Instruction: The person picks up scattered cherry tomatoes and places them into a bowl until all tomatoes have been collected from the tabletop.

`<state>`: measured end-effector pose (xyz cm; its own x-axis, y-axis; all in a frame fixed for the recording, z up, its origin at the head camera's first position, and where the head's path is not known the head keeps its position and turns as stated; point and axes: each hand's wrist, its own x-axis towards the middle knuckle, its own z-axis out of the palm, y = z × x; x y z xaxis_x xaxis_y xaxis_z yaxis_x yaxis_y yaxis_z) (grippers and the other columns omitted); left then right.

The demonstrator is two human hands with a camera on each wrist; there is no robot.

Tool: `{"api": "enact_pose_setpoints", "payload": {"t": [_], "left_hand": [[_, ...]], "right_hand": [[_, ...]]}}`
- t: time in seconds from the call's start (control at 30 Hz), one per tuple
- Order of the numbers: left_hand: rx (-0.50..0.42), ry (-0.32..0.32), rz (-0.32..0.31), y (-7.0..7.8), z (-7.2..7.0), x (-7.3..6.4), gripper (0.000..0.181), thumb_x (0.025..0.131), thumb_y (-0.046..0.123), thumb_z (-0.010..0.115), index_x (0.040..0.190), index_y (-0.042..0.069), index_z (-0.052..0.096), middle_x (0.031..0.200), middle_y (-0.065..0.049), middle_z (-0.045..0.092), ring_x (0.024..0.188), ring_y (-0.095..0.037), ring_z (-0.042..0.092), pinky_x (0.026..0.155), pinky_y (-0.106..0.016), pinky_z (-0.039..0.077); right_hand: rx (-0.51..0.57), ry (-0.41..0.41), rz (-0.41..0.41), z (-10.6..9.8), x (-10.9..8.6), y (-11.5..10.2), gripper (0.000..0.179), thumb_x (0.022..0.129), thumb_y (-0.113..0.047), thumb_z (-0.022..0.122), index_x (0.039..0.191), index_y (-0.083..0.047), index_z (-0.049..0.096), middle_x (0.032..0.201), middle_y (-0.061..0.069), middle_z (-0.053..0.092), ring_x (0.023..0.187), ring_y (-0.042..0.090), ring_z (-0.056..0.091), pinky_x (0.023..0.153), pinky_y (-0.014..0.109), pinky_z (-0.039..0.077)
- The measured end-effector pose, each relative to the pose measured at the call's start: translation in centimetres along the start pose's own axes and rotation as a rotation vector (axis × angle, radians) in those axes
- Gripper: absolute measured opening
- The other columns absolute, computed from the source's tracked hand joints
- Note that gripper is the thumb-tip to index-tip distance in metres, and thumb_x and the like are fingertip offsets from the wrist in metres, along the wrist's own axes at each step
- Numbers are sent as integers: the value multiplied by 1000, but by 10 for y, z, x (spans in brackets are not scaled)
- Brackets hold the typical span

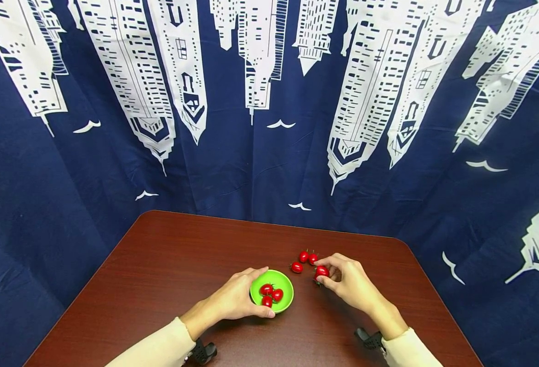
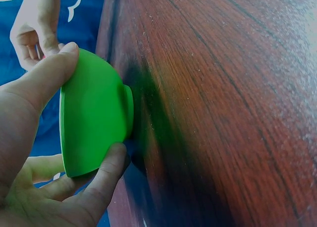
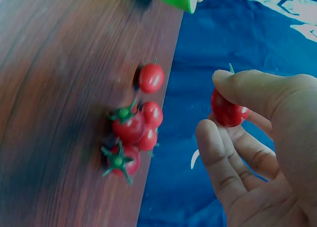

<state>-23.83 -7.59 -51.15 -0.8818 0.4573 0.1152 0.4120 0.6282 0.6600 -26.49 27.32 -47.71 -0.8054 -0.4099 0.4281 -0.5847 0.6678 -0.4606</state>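
Note:
My left hand (image 1: 239, 298) grips a small green bowl (image 1: 284, 304) at its side, thumb and fingers spread along the rim. Inside the bowl lie three cherry tomatoes (image 1: 277, 294). The bowl's foot shows just over the tabletop in the left wrist view. To the right of it, my right hand (image 1: 349, 280) pinches one cherry tomato (image 3: 229, 109) between thumb and fingers, raised above the table. Several more cherry tomatoes (image 3: 151, 78) with green stems lie on the table close to that hand, most of them clustered together.
The dark red-brown wooden table (image 1: 196, 255) has rounded far corners. Behind it hangs a blue cloth (image 1: 232, 173) printed with white buildings and birds. A dark strap device (image 1: 202, 351) sits on each wrist by the cream sleeves (image 1: 159, 346).

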Motion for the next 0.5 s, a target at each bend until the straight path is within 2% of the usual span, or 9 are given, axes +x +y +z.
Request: {"api": "enact_pose_setpoints", "payload": {"t": [0.1,0.3,0.5], "left_hand": [[1,1,0,0,0,0,113,79,54,107,170,8,58,151,-8,72,135,-32,66,115,-55,60],[10,1,3,0,0,0,113,79,54,107,170,8,58,149,-8,73,133,-31,67,113,-54,61],[6,-5,0,2,-1,0,113,79,55,106,170,8,58,147,-8,73,132,-30,66,111,-53,62]], "right_hand": [[0,-3,-16,2,1,-6,36,89,-4,100,121,-14,87,94,-9,73,76,-1,65,69,26,62],[4,-33,-43,5,4,-22,37,91,-7,100,123,-20,86,95,-12,72,81,8,69,73,27,63],[39,-88,-70,10,6,-36,39,94,-6,97,128,-20,85,103,-10,75,83,3,68,75,26,66]]}}
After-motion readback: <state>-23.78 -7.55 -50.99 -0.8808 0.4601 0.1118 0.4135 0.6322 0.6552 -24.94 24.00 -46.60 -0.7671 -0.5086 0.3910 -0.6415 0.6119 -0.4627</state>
